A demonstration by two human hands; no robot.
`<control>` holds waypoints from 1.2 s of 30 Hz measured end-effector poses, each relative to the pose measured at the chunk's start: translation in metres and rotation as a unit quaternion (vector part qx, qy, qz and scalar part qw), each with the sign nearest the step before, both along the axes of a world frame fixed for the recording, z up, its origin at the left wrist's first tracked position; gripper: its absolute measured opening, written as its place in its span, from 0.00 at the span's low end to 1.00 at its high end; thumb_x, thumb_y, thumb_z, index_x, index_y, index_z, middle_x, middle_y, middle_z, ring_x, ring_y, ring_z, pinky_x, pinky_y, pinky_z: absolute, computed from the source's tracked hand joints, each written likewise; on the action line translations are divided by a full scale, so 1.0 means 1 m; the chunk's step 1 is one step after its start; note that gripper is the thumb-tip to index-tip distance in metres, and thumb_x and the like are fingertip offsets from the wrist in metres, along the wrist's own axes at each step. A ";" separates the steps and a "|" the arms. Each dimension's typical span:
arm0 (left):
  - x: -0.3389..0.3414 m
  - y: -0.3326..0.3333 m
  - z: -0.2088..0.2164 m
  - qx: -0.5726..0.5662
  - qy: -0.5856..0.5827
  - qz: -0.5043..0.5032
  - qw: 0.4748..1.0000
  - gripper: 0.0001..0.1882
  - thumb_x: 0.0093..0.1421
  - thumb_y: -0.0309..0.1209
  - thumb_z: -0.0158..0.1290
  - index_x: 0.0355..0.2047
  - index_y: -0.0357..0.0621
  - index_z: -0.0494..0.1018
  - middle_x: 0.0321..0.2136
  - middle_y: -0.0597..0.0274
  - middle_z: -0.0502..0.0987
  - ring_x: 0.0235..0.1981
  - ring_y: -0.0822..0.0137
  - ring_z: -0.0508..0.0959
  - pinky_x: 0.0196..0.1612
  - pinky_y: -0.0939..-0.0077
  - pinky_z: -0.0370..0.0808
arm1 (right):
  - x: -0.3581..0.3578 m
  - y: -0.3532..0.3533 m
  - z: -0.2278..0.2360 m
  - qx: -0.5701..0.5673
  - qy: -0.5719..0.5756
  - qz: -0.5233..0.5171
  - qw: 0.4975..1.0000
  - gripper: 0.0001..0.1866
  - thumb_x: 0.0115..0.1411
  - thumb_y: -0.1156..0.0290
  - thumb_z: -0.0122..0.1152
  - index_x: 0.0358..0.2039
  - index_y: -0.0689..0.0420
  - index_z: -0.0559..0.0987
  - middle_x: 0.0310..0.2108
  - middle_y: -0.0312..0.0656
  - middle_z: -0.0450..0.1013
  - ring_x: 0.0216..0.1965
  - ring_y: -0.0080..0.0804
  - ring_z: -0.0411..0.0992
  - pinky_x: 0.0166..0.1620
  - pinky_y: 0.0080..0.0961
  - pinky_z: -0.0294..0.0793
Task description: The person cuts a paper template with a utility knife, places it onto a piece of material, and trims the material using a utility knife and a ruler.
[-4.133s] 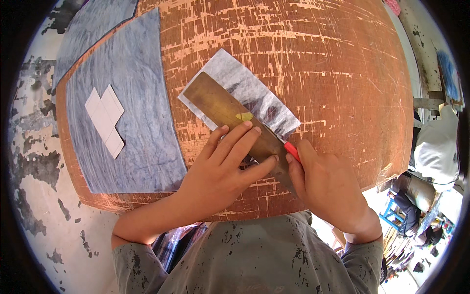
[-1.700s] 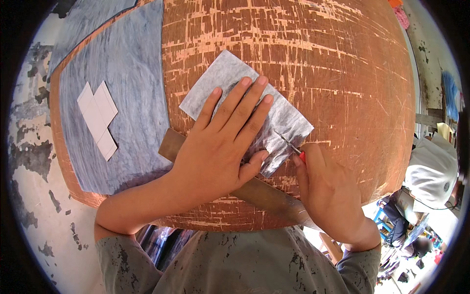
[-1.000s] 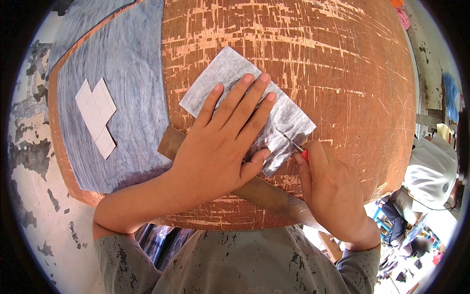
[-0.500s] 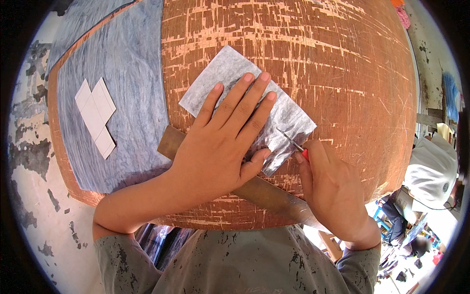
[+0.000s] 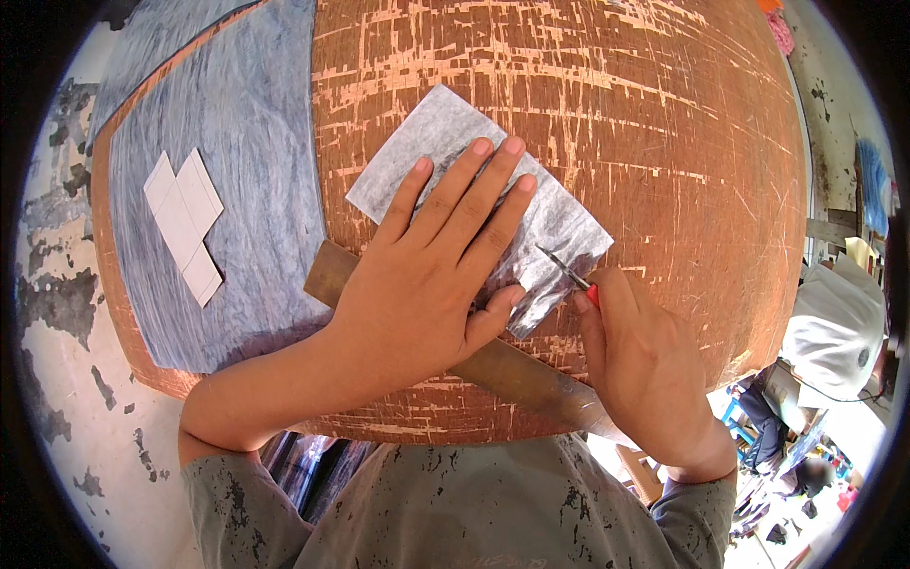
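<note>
sheet (image 5: pixel 408 171), small, grey and streaked, lies at an angle on the scratched brown tabletop (image 5: pixel 701 114), roughly mid-table, ahead of the torso. left hand (image 5: pixel 417 275) is palm down across it, flat, fingers spread and pointing away from the body, thumb out to the right; gripping nothing. right hand (image 5: pixel 640 356) is curled around a red-handled tool (image 5: pixel 569 274), thumb and index near the front of the handle, thin metal shaft pointing up-left. tip is over the sheet's right part, to the right of the left hand's fingers; can't tell if it's touching. flat brownish bar (image 5: pixel 521 379) runs diagonally below the sheet, middle hidden by the left hand and wrist, lower right end passing behind the right hand; contact there unclear. bar's upper left end is by the right edge of a larger blue-grey sheet (image 5: pixel 270 218), left side of table. white angular cut-out (image 5: pixel 185 218), marked with thin lines, lies on that one. another blue-grey sheet (image 5: pixel 152 66) sits further up-left, strip of tabletop between the two.
</note>
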State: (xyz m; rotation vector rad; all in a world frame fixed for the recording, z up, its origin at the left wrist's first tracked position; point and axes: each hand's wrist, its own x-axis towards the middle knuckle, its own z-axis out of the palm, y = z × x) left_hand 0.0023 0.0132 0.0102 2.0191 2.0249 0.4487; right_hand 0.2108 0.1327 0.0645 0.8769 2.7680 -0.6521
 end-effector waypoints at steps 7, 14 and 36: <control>-0.001 0.001 0.001 0.006 -0.005 -0.004 1.000 0.41 0.67 0.44 0.57 0.79 0.51 0.65 0.82 0.43 0.56 0.82 0.41 0.56 0.79 0.35 0.51 | -0.005 0.005 0.011 0.036 -0.053 0.054 0.996 0.06 0.69 0.74 0.60 0.41 0.58 0.71 0.30 0.51 0.78 0.27 0.48 0.84 0.30 0.42 0.83; 0.000 0.002 0.000 0.005 -0.007 0.009 1.000 0.41 0.66 0.45 0.57 0.79 0.52 0.65 0.82 0.44 0.56 0.82 0.41 0.56 0.80 0.36 0.51 | -0.010 0.007 0.016 0.038 -0.080 0.075 0.993 0.06 0.66 0.76 0.59 0.40 0.60 0.71 0.28 0.51 0.80 0.26 0.49 0.85 0.29 0.41 0.83; 0.000 0.004 0.001 -0.005 0.005 0.000 1.000 0.41 0.66 0.47 0.58 0.79 0.54 0.65 0.82 0.45 0.57 0.81 0.42 0.57 0.80 0.37 0.51 | 0.010 0.005 0.007 -0.021 -0.056 0.022 0.998 0.08 0.75 0.72 0.59 0.41 0.58 0.69 0.28 0.52 0.77 0.29 0.57 0.80 0.31 0.51 0.77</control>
